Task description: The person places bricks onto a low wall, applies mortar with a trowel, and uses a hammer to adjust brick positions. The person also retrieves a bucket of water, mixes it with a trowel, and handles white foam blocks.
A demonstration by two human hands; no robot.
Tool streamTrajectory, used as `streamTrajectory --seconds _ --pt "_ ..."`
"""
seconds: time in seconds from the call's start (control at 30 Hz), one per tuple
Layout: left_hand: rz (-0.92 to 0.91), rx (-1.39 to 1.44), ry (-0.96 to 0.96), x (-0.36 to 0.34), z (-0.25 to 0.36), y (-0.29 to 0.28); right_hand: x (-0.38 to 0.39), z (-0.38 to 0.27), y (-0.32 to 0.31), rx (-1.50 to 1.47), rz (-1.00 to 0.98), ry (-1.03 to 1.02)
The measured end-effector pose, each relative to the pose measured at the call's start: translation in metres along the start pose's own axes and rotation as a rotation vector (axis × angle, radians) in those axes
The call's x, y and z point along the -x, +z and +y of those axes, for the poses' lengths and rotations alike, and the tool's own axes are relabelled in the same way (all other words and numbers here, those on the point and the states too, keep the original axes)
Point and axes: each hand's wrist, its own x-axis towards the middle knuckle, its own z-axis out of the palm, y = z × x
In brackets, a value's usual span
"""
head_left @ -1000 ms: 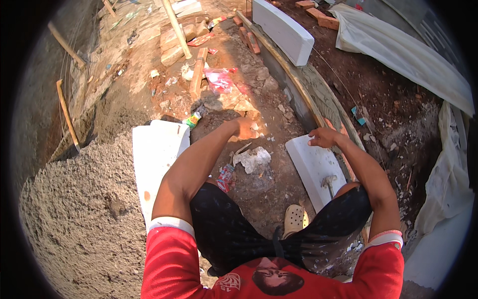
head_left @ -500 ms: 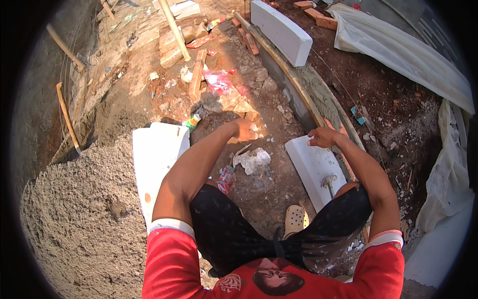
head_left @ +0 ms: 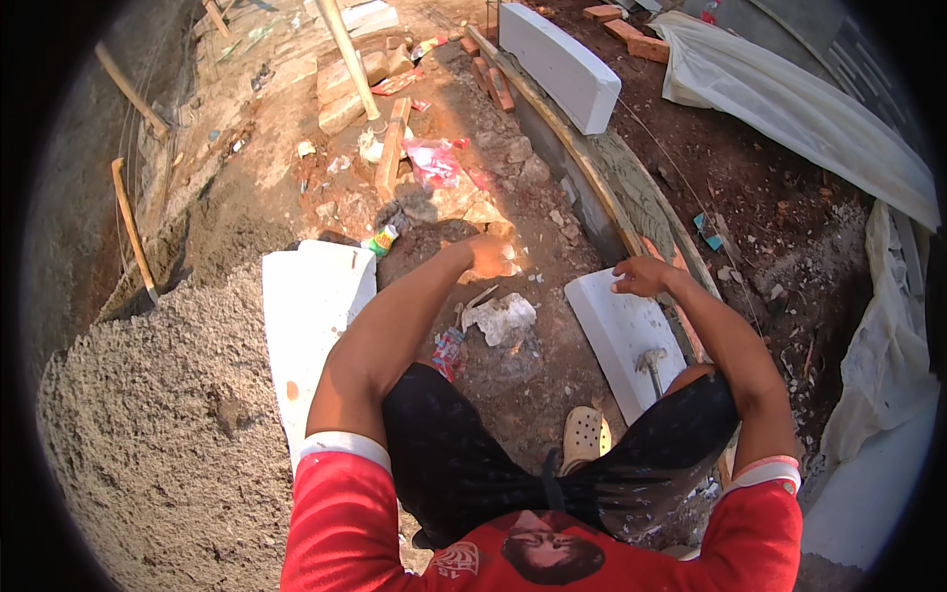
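My left hand is closed over the dirt in front of me, with a small white piece showing at its fingertips; the kind is too small to tell. My right hand is at the far end of a white lightweight block, palm down, its thumb and forefinger apart and nothing visible between them. Whether it touches the block I cannot tell. A hammer rests on that block beside my right knee. Between my arms, a crumpled white lump lies on the ground.
On my left are a white slab and a heap of grey sand. A low wall with wet mortar runs along the right, bearing an upright white block. Plastic sheeting lies beyond. A wooden pole stands ahead.
My left hand has shifted very slightly to the right. My right hand stays at the block's end, its fingers nearly unchanged.
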Motion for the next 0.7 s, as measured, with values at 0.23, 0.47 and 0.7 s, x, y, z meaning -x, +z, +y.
streamTrajectory --seconds 0.23,0.47,0.7 --pt "0.015 0.062 0.001 -0.033 0.066 0.000 0.038 -0.031 -0.001 -0.060 -0.047 0.052" --pt "-0.041 -0.027 0.193 -0.081 0.160 0.025 0.102 -0.052 -0.014 -0.019 0.076 0.184" --pt "-0.127 -0.119 0.205 -0.098 0.165 0.035 0.170 -0.037 -0.023 -0.040 0.181 0.369"
